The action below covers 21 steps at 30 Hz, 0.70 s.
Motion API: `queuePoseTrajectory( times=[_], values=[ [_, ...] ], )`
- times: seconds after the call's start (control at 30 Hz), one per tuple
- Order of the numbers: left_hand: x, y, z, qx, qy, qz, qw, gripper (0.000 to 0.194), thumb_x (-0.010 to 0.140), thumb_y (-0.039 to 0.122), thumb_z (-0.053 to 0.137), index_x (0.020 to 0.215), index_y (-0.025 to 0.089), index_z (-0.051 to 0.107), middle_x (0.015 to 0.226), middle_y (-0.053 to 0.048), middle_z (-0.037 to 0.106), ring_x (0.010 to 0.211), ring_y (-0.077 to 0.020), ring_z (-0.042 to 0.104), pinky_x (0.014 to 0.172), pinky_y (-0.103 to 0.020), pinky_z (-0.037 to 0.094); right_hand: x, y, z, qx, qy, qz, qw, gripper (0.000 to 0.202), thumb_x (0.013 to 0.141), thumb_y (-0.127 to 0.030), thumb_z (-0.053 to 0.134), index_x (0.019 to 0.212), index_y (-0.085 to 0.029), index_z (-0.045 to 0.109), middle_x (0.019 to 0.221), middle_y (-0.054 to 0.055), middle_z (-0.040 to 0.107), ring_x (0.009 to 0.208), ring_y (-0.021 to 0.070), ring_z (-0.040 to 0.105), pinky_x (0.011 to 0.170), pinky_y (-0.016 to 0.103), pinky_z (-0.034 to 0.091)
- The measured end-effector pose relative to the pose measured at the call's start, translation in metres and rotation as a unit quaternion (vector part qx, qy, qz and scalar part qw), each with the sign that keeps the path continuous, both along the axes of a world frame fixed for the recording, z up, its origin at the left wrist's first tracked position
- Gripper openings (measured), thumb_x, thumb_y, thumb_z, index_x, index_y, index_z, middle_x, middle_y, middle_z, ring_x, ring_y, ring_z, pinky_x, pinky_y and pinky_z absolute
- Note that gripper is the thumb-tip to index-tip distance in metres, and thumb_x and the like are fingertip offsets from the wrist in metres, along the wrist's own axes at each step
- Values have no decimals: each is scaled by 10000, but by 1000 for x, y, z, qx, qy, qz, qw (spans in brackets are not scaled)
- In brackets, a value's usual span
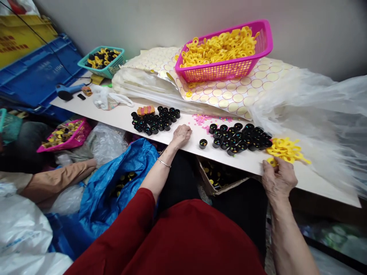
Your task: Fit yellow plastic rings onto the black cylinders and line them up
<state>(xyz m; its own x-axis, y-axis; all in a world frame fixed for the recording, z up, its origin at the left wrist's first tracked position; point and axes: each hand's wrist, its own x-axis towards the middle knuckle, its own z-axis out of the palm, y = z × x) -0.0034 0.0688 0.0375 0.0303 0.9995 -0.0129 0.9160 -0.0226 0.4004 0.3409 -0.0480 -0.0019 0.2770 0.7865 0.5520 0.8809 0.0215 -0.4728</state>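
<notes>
Yellow ring [271, 162], pinched between fingers of right hand [279, 177] at counter [243, 166] edge; yellow pile [286, 149] adjacent, presumably for short reach. Left hand [182, 136]: fingers curled near black cups [155, 122], grip cannot be told.

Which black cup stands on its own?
The cup just right of the left hand, between the left cluster and the right cluster. It stands apart; the rest are bunched in those two.

The right grip [278, 178] partly covers the yellow ring [269, 159] it pinches. Curled fingers hide the palm of the left grip [181, 136]. Between both grips, coloured specks [203, 142] inside black cups [233, 149] are too small to identify. Right of the right grip, blurred plastic sheeting [323, 110] runs off the edge.
</notes>
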Motion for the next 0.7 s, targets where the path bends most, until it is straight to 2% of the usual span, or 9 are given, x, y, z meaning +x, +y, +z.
queuePoseTrajectory(
  times=[0.13, 0.23, 0.4, 0.57, 0.7],
  values=[
    [-5, 2, 6, -58, -57, 53, 995, 190, 738, 247, 579, 829, 171, 728, 858, -68, 705, 852, -191, 605, 749, -272, 429, 0, 1, -3, 6, 0, 0, 1000, 381, 807, -463, 503, 955, -137, 634, 665, 46, 524, 717, 225, 536, 691, 375, 473],
    [-9, 4, 4, -40, -112, 72, 990, 174, 698, 250, 613, 774, 157, 739, 751, -54, 704, 772, -178, 607, 717, -270, 427, 0, 1, -3, 11, 7, -2, 1000, 386, 790, -452, 517, 955, -124, 637, 657, 44, 514, 716, 226, 535, 699, 381, 475],
    [-16, 0, -6, 36, -184, 37, 982, 199, 727, 272, 576, 709, 149, 732, 660, -25, 649, 695, -159, 574, 675, -278, 411, 1, 2, -2, -17, 29, -8, 999, 392, 758, -432, 532, 969, -117, 633, 698, 83, 549, 770, 258, 552, 731, 389, 466],
    [-12, -7, -15, 69, -139, 12, 988, 70, 677, 217, 648, 664, 184, 709, 728, -17, 605, 721, -151, 546, 712, -287, 422, 4, 2, -5, -53, 3, 7, 999, 356, 731, -402, 538, 960, -149, 639, 910, 147, 619, 876, 287, 570, 795, 413, 462],
    [-2, -16, -12, 107, -160, 10, 981, 107, 720, 176, 626, 627, 181, 678, 732, -30, 591, 768, -162, 542, 743, -302, 424, 7, 1, -5, -78, -11, 26, 997, 374, 738, -397, 498, 971, -145, 646, 1010, 176, 622, 942, 300, 571, 831, 416, 456]
  ],
)
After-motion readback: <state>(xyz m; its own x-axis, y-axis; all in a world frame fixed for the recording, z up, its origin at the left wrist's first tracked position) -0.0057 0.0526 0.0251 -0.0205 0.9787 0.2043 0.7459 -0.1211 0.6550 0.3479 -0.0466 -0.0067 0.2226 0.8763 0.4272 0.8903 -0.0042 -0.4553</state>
